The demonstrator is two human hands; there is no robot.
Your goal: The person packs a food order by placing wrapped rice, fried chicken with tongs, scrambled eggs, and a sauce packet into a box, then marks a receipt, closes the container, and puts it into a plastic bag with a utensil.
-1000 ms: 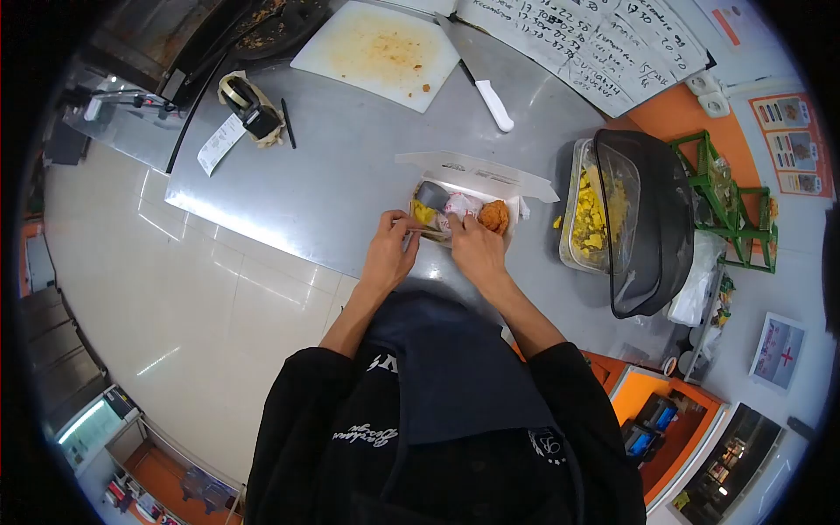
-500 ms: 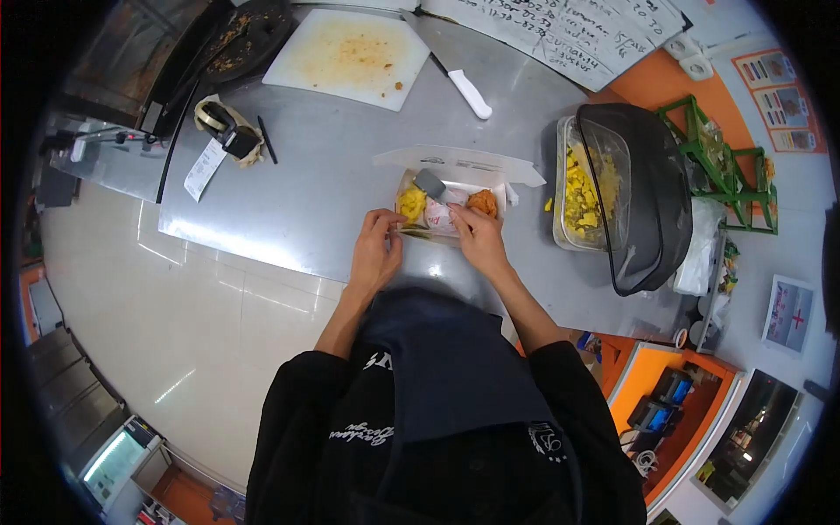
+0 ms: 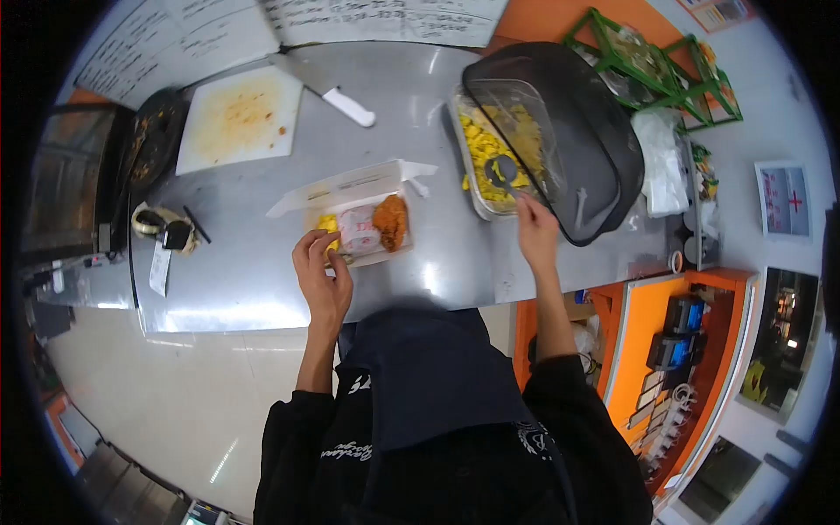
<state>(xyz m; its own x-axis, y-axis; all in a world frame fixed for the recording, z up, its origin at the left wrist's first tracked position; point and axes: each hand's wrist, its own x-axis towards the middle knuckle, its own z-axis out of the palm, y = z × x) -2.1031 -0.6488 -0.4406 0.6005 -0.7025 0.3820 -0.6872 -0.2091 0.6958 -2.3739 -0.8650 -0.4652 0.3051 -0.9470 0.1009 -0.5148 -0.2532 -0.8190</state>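
Note:
An opened cardboard food box (image 3: 293, 203) stands on the steel counter, lid folded back. Inside lie a piece of fried chicken (image 3: 390, 222), a white-and-red wrapped item (image 3: 359, 229) and yellow food pieces (image 3: 328, 223). My left hand (image 3: 322, 273) grips the box at its near left corner, fingers partly over the yellow food. Off to the right, my right hand (image 3: 537, 229) is closed on the handle of a grey scoop (image 3: 500, 170). The scoop's head rests among yellow pieces in a clear plastic container (image 3: 477, 199).
A black lidded bin or cover (image 3: 604, 166) leans against the container. Behind are a white cutting board (image 3: 236, 122) and a white-handled knife (image 3: 350, 107). A tape dispenser (image 3: 171, 232) with a receipt sits at left. Green racks (image 3: 626, 57) stand at the back right.
My right hand has moved from the box to the plastic container, and the grey scoop is now there instead of over the box. My view has turned; my left hand stays at the box.

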